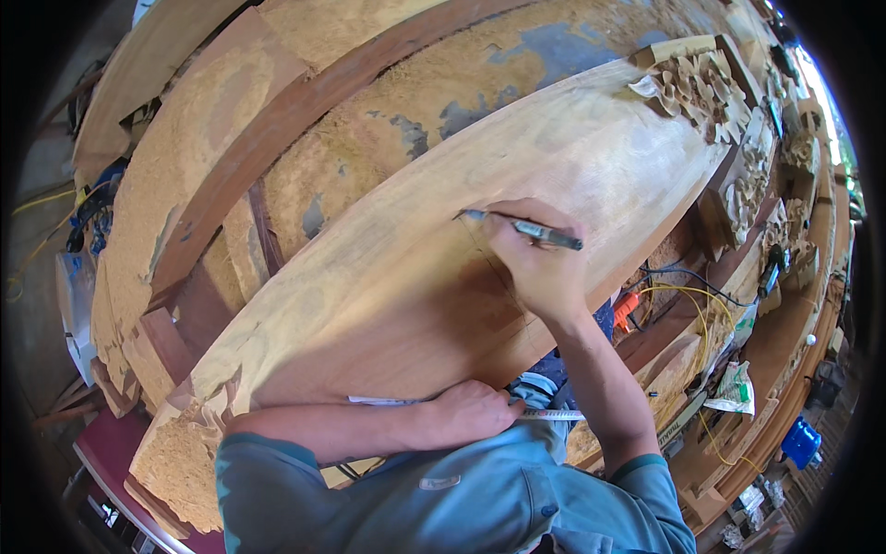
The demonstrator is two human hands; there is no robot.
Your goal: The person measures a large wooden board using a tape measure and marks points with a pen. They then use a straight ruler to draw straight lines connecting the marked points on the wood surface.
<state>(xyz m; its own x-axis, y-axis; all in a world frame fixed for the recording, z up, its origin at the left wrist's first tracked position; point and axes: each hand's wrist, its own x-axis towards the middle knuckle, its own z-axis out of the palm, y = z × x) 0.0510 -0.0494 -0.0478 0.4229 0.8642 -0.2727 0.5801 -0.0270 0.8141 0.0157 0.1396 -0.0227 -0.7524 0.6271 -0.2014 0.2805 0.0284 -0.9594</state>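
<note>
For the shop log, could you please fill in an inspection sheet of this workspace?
Surface: bench thick with sawdust.
Job's things: large wooden plank, bare, faint drawn lines; pen; ruler at the plank's near edge.
Clutter: carved wood pieces, offcuts.
Fingers: right hand holds the pen, tip on the plank; left hand rests on the ruler.
Cables: yellow and black cables at right.
Surroundings: blue container, floor.

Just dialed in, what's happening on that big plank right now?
A person is marking a long pale wooden plank. The right hand holds a slim grey pen with its tip on the wood, where thin drawn lines show. The left hand presses a white measuring tape at the plank's near edge. Carved wooden ornaments sit at the far end.
</note>
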